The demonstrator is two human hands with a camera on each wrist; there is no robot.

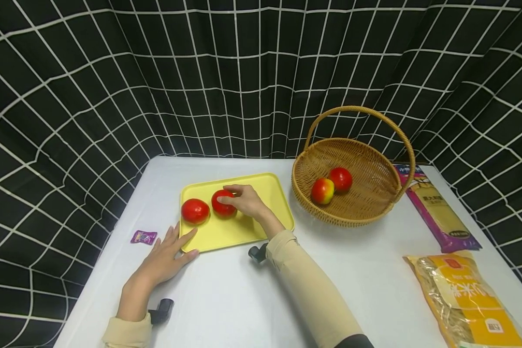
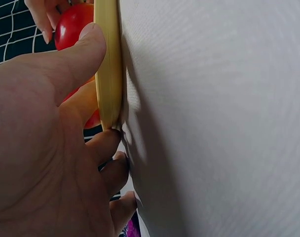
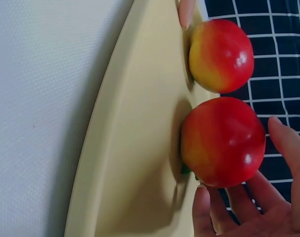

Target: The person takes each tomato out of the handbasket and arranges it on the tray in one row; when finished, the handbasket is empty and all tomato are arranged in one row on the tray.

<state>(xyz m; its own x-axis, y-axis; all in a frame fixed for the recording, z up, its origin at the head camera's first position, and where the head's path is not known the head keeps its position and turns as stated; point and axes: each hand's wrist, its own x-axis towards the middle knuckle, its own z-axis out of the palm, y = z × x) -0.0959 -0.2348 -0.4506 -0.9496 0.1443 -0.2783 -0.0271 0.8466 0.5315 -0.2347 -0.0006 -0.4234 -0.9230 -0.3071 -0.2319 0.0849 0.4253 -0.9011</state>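
In the head view a yellow tray [image 1: 265, 232] holds two red fruits, one at its left end [image 1: 195, 211] and another [image 1: 224, 203] beside it. My right hand [image 1: 248, 200] is at the second fruit, thumb and fingers on either side. The right wrist view has that fruit [image 3: 223, 142] with the right hand's fingers [image 3: 243, 202] against its lower side and the thumb a little apart from it. At the tray's near left corner lies my left hand [image 1: 163, 261], fingers spread. Seen from the left wrist, its thumb [image 2: 91, 47] rests on the tray's rim [image 2: 109, 74].
Right of the tray stands a wicker basket [image 1: 356, 217] with a tall handle, holding a red fruit [image 1: 340, 180] and a red-yellow one [image 1: 323, 191]. A purple packet [image 1: 439, 208] and an orange bag [image 1: 470, 295] lie at the right. A small purple wrapper [image 1: 144, 237] is at the left.
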